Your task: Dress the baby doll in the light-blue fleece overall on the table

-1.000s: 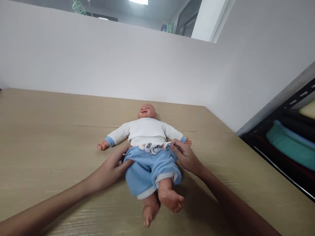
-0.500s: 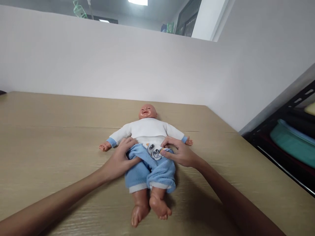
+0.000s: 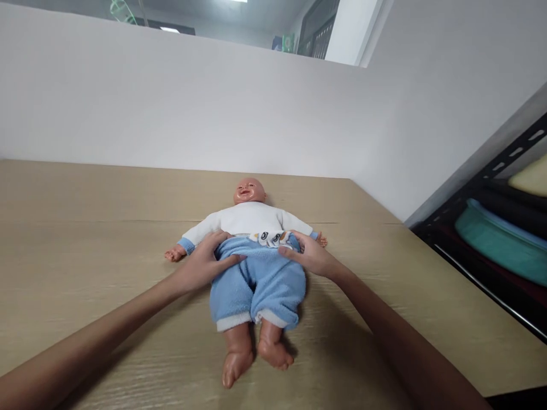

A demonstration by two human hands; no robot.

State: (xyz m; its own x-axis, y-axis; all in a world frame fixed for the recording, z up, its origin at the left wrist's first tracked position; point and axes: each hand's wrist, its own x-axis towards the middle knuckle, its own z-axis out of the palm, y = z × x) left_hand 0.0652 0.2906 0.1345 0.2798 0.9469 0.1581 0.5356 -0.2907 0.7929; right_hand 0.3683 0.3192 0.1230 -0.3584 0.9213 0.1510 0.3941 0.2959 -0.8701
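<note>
A bald baby doll lies on its back, its head toward the wall and its bare feet toward me. It wears a white long-sleeved top with blue cuffs. Blue fleece doll pants with white hems cover its hips and legs down to the shins. My left hand grips the waistband at the left side, thumb across the front. On the other side, my right hand pinches the waistband beside an embroidered white animal face. Parts of the fingers are hidden behind the cloth.
The doll rests on a wood-grain table that reaches back to a white wall. At the right, a black metal rack holds a teal basin and a yellowish item. A window opening tops the wall.
Both hands have drawn the pants' waistband up toward the doll's chest. The bunched cloth lies smoother, and the waistband now covers the top's lower edge. The view has shifted slightly.
</note>
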